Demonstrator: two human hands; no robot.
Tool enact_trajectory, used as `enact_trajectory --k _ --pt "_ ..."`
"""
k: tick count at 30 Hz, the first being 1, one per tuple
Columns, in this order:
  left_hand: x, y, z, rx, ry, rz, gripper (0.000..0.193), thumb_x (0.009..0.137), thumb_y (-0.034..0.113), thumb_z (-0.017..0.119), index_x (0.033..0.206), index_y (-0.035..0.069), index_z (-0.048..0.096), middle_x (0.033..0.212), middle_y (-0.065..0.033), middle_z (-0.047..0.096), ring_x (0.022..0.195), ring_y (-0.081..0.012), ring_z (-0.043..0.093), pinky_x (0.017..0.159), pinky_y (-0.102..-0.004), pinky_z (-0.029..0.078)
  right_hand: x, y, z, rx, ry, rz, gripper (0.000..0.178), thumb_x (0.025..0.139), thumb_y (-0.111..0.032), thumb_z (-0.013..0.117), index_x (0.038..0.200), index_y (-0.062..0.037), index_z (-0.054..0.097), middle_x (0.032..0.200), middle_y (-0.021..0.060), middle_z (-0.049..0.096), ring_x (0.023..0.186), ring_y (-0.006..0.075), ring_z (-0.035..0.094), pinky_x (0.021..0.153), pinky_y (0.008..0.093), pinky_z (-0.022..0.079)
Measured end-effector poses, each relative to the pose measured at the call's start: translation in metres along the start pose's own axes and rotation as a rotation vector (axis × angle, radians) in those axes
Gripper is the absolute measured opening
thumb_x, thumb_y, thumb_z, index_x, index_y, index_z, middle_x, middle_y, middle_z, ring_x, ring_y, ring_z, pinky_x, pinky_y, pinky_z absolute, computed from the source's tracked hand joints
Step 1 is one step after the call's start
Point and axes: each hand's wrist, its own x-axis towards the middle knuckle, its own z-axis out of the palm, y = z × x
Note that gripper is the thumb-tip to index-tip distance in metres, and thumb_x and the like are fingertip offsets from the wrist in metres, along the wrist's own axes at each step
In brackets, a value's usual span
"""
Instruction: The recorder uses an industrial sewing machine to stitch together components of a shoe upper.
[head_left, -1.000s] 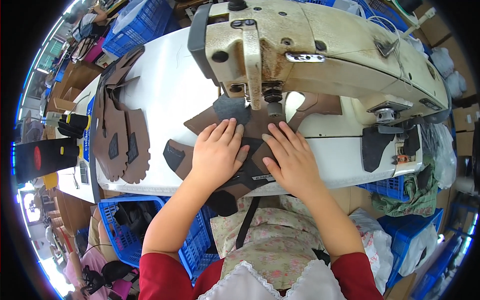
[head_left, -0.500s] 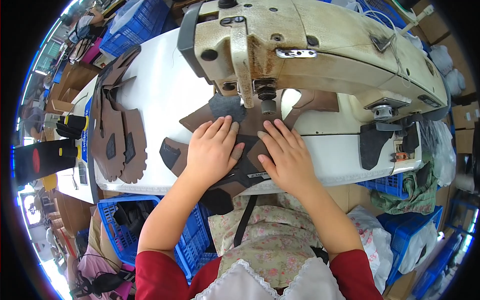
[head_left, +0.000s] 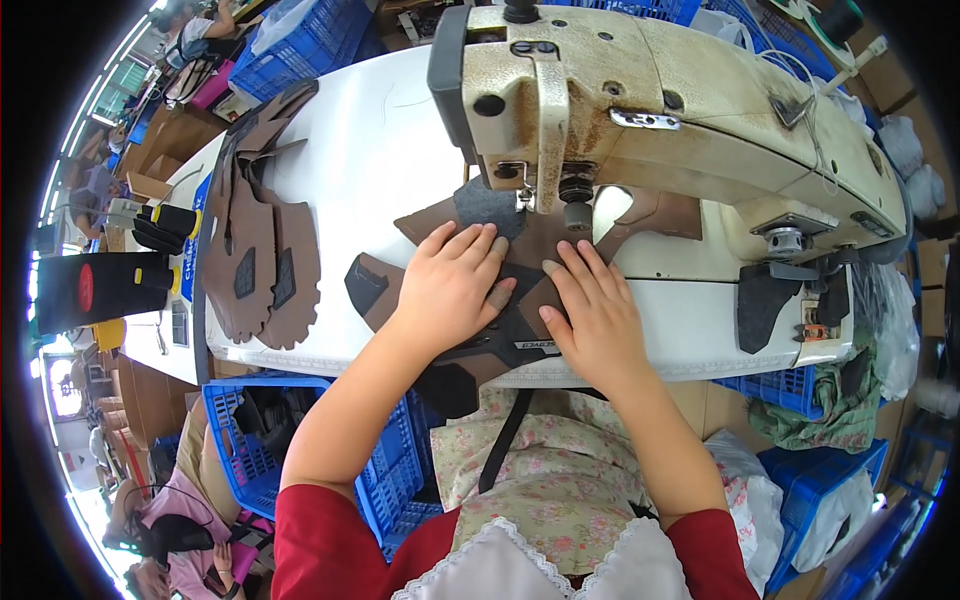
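Only the head view has clearly shifted since half a second ago; the brown-and-black piece [head_left: 541, 240] lies nearly unmoved, partly beneath the sewing machine [head_left: 640, 110]. Along the white surface [head_left: 360, 170], left to right: overlapping brown cutouts [head_left: 285, 228]; the left hand [head_left: 450, 292], grip unclosed, fingers flat on the piece; the right hand [head_left: 600, 328], likewise flat on it; a black cutout [head_left: 765, 310].

Your sewing machine [head_left: 720, 110]: painted metal, rough, rusty-looking stains. Under it, your brown piece [head_left: 425, 222]: matt, leather-like; grey patch [head_left: 487, 205] felt-like. Left of it, your tabletop [head_left: 370, 130]: smooth, glossy. Lower left of it, crate [head_left: 392, 492]: plastic.
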Motion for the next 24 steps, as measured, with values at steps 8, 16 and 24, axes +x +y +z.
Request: enact_trajectory --k 8,16,24 --pt "0.005 -0.004 0.002 0.021 0.013 0.007 0.042 0.090 0.032 0.065 0.121 0.004 0.067 0.128 -0.0128 0.067 0.122 -0.0256 0.061 0.110 -0.0454 0.040 0.005 0.000 0.001 0.007 -0.001 0.021 0.044 0.095 -0.031 0.059 0.131 -0.0062 0.059 0.146 0.0140 0.052 0.140 0.0330 0.042 0.113 0.0521 0.036" --pt "0.010 -0.013 0.005 -0.004 0.057 0.036 0.041 0.089 0.031 0.065 0.119 0.003 0.068 0.126 -0.0124 0.068 0.121 -0.0253 0.061 0.109 -0.0453 0.041 0.012 0.001 0.004 -0.014 0.014 0.022 0.043 0.096 -0.031 0.059 0.131 -0.0059 0.059 0.144 0.0149 0.053 0.141 0.0331 0.042 0.113 0.0509 0.036" --pt "0.020 -0.019 0.010 0.002 0.068 0.026 0.041 0.089 0.030 0.066 0.120 0.003 0.068 0.126 -0.0121 0.067 0.121 -0.0246 0.061 0.107 -0.0437 0.042 0.020 0.005 0.009 -0.017 0.025 0.033 0.044 0.095 -0.030 0.060 0.131 -0.0048 0.059 0.139 0.0165 0.056 0.140 0.0345 0.042 0.112 0.0515 0.036"
